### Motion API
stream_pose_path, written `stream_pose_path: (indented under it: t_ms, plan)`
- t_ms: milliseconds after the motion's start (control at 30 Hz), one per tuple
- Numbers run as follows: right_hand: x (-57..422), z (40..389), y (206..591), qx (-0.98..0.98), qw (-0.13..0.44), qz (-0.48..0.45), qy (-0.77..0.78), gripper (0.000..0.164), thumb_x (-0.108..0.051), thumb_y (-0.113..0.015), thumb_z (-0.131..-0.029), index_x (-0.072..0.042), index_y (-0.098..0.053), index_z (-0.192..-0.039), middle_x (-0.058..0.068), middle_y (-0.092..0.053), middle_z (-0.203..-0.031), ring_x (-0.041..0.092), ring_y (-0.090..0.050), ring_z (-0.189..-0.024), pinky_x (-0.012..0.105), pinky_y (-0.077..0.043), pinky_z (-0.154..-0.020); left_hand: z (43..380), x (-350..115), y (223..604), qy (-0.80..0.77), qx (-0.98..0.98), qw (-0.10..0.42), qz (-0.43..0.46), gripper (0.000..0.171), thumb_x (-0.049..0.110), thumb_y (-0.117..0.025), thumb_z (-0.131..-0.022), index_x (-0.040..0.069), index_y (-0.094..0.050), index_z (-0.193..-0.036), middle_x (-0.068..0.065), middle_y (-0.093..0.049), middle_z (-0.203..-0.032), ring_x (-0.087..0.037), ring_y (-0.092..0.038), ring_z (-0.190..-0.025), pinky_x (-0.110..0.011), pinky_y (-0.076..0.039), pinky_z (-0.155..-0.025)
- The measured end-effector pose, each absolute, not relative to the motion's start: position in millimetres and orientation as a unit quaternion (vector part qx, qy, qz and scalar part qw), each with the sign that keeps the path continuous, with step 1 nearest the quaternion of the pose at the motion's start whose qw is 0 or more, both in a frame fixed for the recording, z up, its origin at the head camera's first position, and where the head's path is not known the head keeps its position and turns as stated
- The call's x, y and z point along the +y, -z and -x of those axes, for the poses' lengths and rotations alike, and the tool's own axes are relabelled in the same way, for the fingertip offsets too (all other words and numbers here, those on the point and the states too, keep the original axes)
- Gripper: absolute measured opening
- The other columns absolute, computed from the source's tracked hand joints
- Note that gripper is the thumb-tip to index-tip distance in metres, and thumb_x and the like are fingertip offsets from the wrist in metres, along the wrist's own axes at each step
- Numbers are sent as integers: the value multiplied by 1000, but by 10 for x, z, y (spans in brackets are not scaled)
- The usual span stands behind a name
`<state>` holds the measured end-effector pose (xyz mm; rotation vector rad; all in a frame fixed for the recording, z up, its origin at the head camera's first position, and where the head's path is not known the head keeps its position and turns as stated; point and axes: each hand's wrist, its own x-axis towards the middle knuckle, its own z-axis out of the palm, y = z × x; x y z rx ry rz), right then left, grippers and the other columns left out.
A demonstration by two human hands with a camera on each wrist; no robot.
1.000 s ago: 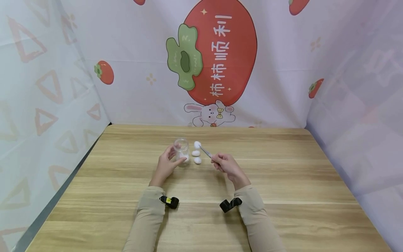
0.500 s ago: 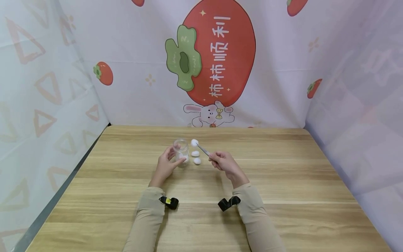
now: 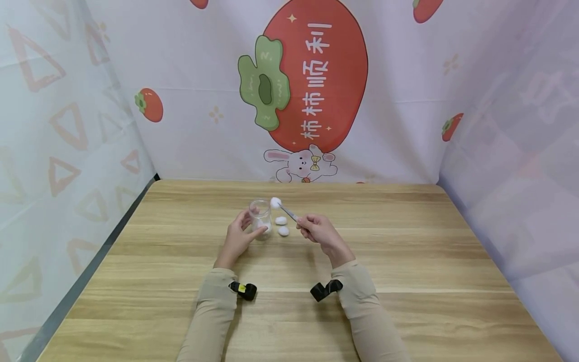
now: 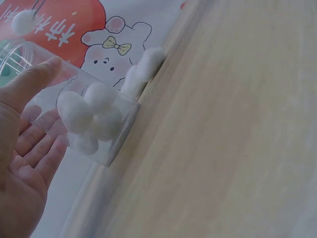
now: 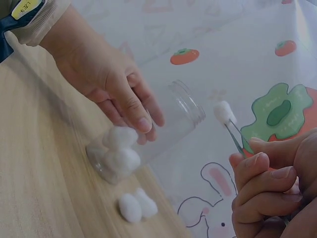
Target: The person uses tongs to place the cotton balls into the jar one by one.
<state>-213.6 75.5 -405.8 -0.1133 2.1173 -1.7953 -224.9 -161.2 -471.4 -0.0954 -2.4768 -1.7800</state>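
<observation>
At the left of the head view, the left hand (image 3: 238, 235) is found closed round a glass jar (image 3: 261, 213), thumb and fingers on opposite sides; the jar is stood upright on the table (image 3: 407, 261). Cotton balls (image 4: 101, 96) are contained in its bottom. At between one and two o'clock from the jar, one raised cotton ball (image 3: 275, 202) is held outside it in the tips of the tweezers (image 3: 288, 212). At three and four o'clock, two loose balls (image 3: 281, 220) are seen on the table. At four o'clock from the raised ball, the tweezers are pinched by the right hand (image 3: 322, 235). In judgement, the raised ball could be dropped if the pinch were slackened, or caught on the jar if carried too low; the jar could be tipped if knocked under a loosened hold. By the head view alone, the gap between raised ball and jar cannot be settled; in both wrist views they are shown apart. At least four contained balls are distinguished in the left wrist view, but not in the head view.
</observation>
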Motion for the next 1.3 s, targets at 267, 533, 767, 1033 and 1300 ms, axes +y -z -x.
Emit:
stream_pose_path:
  t_ms: [267,533,767,1033,1300]
  plan:
    - [676,2160,4025,744,181,39,642,26,-15,-48,-101,7,-57,-90,-7,-45,-57,3,-31,-48,12,-22,-42,2242,-1609,4703,590,-805,50,36,69,13,-79,-79,-1,-45,-137,-23,-52,-139,-37,-50,-131,-42,-42,-117]
    - [616,2165,4026,741,179,45,646,26,-14,-51,-99,10,-56,-90,-7,-45,-55,3,-32,-48,13,-22,-41,2255,-1611,4717,589,-806,52,35,70,13,-80,-78,0,-46,-137,-21,-53,-139,-35,-51,-131,-40,-44,-117]
    - [582,2164,4043,740,181,48,646,25,-14,-51,-99,8,-57,-88,-7,-44,-55,3,-32,-48,13,-22,-41,2260,-1610,4722,594,-802,51,36,68,15,-80,-78,0,-47,-136,-21,-53,-138,-36,-52,-130,-40,-43,-117]
    - [535,2149,4011,738,173,42,651,23,-12,-51,-99,6,-58,-85,-6,-45,-55,3,-36,-50,11,-23,-42,2257,-1609,4714,596,-801,52,34,69,14,-80,-78,0,-47,-136,-22,-53,-138,-36,-52,-130,-40,-43,-117]
    - [493,2172,4031,743,173,40,646,20,-11,-54,-97,0,-58,-81,-7,-46,-56,3,-37,-52,11,-24,-43,2209,-1586,4634,595,-802,43,29,66,7,-77,-80,-4,-45,-137,-25,-50,-140,-38,-50,-132,-41,-42,-118]
